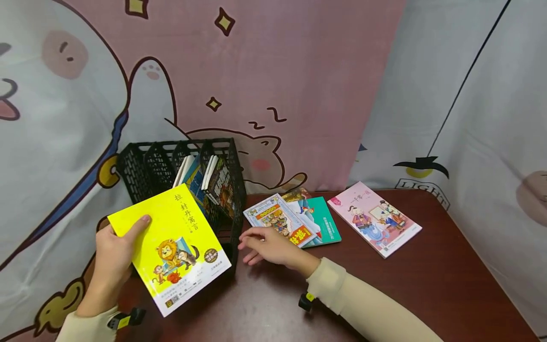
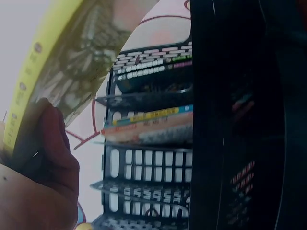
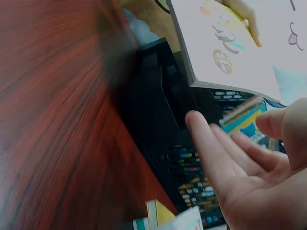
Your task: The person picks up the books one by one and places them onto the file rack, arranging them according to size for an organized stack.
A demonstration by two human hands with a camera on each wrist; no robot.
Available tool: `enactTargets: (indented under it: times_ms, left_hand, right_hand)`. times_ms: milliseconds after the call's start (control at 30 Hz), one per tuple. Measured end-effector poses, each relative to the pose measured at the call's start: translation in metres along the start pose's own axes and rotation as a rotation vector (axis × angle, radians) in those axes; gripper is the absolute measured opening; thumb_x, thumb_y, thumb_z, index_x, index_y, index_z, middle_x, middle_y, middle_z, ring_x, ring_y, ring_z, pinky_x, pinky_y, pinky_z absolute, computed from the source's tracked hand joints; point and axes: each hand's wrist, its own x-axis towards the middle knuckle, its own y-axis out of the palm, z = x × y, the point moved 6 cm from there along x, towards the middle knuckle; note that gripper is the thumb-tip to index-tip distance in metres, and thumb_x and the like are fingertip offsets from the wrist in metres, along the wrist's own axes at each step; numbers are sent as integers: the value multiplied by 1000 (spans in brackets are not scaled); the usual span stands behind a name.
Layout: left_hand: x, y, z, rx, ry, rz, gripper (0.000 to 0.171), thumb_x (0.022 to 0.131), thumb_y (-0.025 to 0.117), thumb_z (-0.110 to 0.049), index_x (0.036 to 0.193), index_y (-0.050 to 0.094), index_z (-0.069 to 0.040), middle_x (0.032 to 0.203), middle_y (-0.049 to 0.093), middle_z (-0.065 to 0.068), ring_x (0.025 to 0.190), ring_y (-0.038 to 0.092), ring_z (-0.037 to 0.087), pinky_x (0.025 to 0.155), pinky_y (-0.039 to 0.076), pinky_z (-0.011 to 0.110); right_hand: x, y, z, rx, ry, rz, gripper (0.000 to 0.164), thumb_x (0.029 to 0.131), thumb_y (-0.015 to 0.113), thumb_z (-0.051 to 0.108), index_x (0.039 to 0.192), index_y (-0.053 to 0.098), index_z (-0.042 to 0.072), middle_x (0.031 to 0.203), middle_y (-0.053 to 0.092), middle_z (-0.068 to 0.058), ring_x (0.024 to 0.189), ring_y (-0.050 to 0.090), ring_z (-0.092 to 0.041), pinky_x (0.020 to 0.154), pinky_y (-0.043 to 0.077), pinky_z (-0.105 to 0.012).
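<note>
My left hand [image 1: 115, 256] grips a yellow book [image 1: 171, 247] by its left edge, thumb over the front cover, which shows a lion and other animals. The book is held up in front of a black file rack [image 1: 239, 204], hiding part of it. In the left wrist view the book's yellow spine [image 2: 29, 81] shows above the thumb. My right hand [image 1: 269, 244] is beside the rack's right side, fingers loosely extended and holding nothing. From the right wrist, its fingers [image 3: 211, 148] appear spread before the rack. Several books [image 1: 220, 183] stand in the rack's right-hand slots.
Right of the rack, a blue-bordered comic-style book [image 1: 278, 218] overlaps a green book [image 1: 326, 223] on the brown table [image 1: 453, 285]. A pink book [image 1: 376, 218] lies farther right. A cartoon-printed cloth [image 1: 320, 95] hangs behind the table.
</note>
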Motion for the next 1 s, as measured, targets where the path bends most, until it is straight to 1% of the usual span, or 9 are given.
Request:
enactTargets:
  times_ms: [100, 200, 367, 467, 600, 700, 800, 867, 1000]
  left_hand:
    - [1, -10, -1, -16, -7, -15, 36, 99, 85, -36, 122, 66, -15, 87, 81, -11, 67, 81, 14, 58, 65, 31]
    - [4, -21, -3, -39, -5, -43, 32, 99, 86, -32, 119, 68, -16, 86, 81, -10, 65, 81, 14, 57, 64, 30]
    - [7, -40, -8, -79, 5, -157, 28, 96, 90, -26, 113, 71, -14, 82, 80, -8, 59, 78, 12, 53, 62, 26]
    - [8, -51, -14, -92, 13, -220, 30, 93, 92, -24, 113, 73, -14, 82, 79, -7, 57, 77, 12, 51, 61, 26]
    - [11, -67, -30, -97, 40, -302, 30, 90, 95, -21, 112, 76, -14, 83, 78, -5, 55, 74, 10, 49, 59, 23]
    - [13, -78, -46, -13, 101, -359, 26, 92, 92, -21, 112, 76, -17, 84, 75, -8, 57, 72, 5, 50, 58, 18]
    - [15, -83, -60, 121, 175, -403, 19, 97, 87, -24, 111, 74, -20, 84, 71, -14, 60, 69, -1, 53, 56, 12]
    - [17, -82, -67, 206, 239, -427, 16, 99, 84, -26, 111, 74, -22, 84, 70, -18, 62, 68, -5, 55, 54, 9]
    - [23, -74, -73, 248, 350, -471, 12, 98, 85, -26, 105, 76, -21, 79, 67, -24, 60, 63, -9, 54, 49, 6]
  right_hand:
    - [13, 8, -1, -6, -9, -45, 44, 114, 64, 30, 146, 62, 0, 138, 73, -27, 105, 81, -48, 90, 67, -56]
    - [23, 15, -3, -49, -6, -108, 51, 112, 67, 35, 151, 57, 3, 136, 74, -21, 101, 82, -41, 89, 68, -56]
    - [32, 21, -6, -192, 13, -204, 63, 108, 71, 42, 156, 54, 5, 136, 72, -17, 94, 84, -35, 80, 69, -47]
    - [34, 22, -8, -262, 32, -220, 66, 107, 72, 45, 157, 54, 5, 141, 70, -19, 92, 84, -34, 72, 67, -37]
    - [37, 22, -11, -277, 46, -208, 68, 107, 71, 46, 160, 54, 8, 145, 69, -19, 91, 84, -32, 71, 66, -34]
    - [38, 22, -12, -270, 44, -196, 68, 107, 71, 47, 161, 53, 9, 146, 69, -18, 90, 84, -31, 71, 66, -35]
    - [38, 22, -12, -256, 42, -188, 69, 107, 72, 47, 161, 53, 9, 146, 69, -18, 90, 84, -32, 71, 66, -35]
    - [38, 21, -13, -251, 44, -187, 68, 107, 72, 47, 161, 53, 10, 146, 69, -18, 91, 84, -33, 71, 66, -36]
    - [38, 20, -15, -244, 47, -190, 68, 107, 73, 45, 161, 53, 9, 145, 69, -18, 93, 84, -35, 73, 67, -38]
